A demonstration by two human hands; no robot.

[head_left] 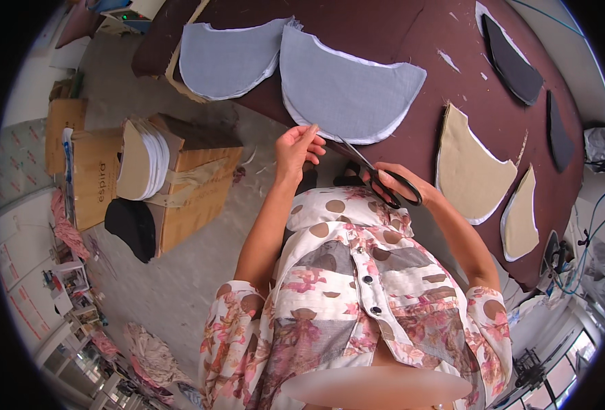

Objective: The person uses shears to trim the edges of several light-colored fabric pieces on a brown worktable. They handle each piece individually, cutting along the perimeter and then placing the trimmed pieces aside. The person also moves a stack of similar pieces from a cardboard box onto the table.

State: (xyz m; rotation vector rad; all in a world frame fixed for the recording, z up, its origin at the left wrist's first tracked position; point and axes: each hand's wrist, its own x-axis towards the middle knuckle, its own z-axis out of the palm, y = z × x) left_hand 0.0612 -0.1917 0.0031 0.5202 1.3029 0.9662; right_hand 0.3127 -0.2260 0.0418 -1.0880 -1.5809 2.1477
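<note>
Head view: our left hand (294,154) pinches the grey cloth (350,92) at its rim, probably to steady it; our right hand (405,171) clasps scissors (366,162) pointed there.

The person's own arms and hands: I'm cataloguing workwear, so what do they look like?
The left sleeve and right sleeve are white with pink flowers and brown spots, ending near the elbows. The left forearm and right forearm are bare below them. The left hand and right hand wear no gloves.
</note>
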